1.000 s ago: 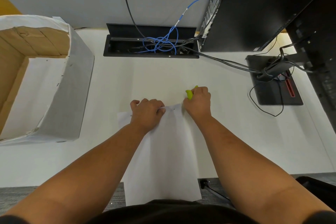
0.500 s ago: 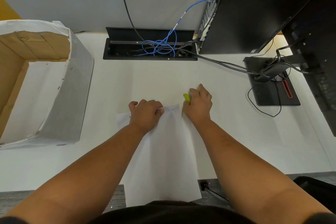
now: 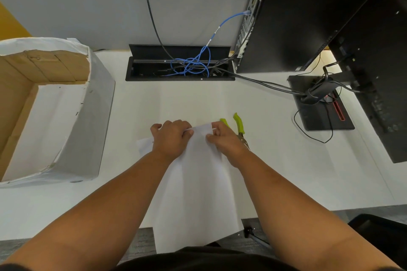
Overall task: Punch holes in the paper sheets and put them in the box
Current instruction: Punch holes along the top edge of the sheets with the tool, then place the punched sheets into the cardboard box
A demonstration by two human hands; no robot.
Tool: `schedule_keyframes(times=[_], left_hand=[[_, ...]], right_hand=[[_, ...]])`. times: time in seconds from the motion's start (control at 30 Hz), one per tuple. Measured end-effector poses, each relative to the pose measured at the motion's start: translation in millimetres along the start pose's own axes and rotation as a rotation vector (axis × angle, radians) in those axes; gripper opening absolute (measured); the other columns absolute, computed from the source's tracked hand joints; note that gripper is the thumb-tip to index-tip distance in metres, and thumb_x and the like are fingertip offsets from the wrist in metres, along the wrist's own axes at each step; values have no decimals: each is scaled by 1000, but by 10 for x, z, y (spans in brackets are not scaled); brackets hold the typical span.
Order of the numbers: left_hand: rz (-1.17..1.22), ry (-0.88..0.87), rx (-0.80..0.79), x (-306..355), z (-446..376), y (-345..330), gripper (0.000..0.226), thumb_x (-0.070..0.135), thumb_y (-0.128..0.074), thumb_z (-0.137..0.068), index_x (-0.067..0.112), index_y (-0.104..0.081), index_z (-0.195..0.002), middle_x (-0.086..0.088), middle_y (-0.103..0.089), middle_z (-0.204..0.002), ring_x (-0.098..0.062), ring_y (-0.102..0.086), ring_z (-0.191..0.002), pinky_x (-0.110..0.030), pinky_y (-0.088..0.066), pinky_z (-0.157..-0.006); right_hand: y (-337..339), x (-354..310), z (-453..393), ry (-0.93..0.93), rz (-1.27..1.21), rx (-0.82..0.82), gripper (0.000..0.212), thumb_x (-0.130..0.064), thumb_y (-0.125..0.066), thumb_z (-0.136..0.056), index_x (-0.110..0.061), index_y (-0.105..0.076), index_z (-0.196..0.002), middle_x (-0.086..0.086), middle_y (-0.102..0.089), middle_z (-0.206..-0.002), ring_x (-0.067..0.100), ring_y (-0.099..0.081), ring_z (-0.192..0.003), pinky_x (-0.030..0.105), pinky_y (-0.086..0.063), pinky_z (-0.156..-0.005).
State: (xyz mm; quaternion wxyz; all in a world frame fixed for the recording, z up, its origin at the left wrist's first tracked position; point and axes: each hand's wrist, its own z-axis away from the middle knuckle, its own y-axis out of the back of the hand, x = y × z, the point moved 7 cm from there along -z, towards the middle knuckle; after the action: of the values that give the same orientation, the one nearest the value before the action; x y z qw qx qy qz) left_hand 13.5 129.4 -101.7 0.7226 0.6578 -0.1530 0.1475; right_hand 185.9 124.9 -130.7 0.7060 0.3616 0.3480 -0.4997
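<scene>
Right hand (image 3: 224,141) off punch (image 3: 239,126), now on paper (image 3: 198,182)

Both bare forearms reach forward from the bottom corners of the view and converge toward the middle, the wrists close together but not touching. The left hand (image 3: 170,138) lies knuckles up with its fingers (image 3: 187,127) curled under, pinching the far edge of the paper sheet (image 3: 198,182) between thumb and fingertips. The right hand (image 3: 226,141) sits just beside it, also back up, its fingers (image 3: 217,127) bent and gripping the same far edge at the sheet's right corner, the thumb tucked against the paper.
</scene>
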Motion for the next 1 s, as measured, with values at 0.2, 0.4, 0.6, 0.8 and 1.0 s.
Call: schedule_keyframes(times=[0.2,0.4,0.6,0.8,1.0], left_hand=[[53,-10,38,-64,28,136,21,40,-43,-98,34,-62,-93,12,-63,-88,-13,-56,-87,-40,-23,-93],[95,208,43,-534,106,364,13,43,-51,-93,34,-58,-87,14,-61,-82,-13,-55,-80,-36,-25,-88],[744,482,151,-944,314,326,15,30,-67,-87,18,-58,-93,1,-56,-83,-21,-54,-80,-30,-46,-71],[1019,521,42,-885,440,228,17,23,-64,-91,9,-60,-100,-1,-65,-85,-17,-61,-74,-22,-46,-58],[914,400,239,-652,297,687,17,24,-53,-95,11,-56,-105,1,-62,-96,-14,-59,-86,-29,-49,-80]], right_hand=[[8,102,-4,-28,71,34,14,-12,-57,-89,-2,-62,-99,18,-68,-94,22,-60,-79,36,-51,-74],[137,65,7,-9,73,164,13,-13,-54,-93,-13,-65,-99,10,-68,-87,23,-62,-78,35,-53,-76],[125,-59,23,-11,62,225,18,-18,-55,-90,-6,-62,-102,16,-64,-87,22,-57,-74,28,-47,-67],[193,-159,-127,58,21,283,30,-42,-55,-75,-17,-59,-92,15,-62,-86,21,-57,-75,43,-55,-75],[224,-761,116,216,32,362,24,-38,-52,-84,-14,-54,-88,3,-54,-72,16,-51,-67,38,-51,-67]])
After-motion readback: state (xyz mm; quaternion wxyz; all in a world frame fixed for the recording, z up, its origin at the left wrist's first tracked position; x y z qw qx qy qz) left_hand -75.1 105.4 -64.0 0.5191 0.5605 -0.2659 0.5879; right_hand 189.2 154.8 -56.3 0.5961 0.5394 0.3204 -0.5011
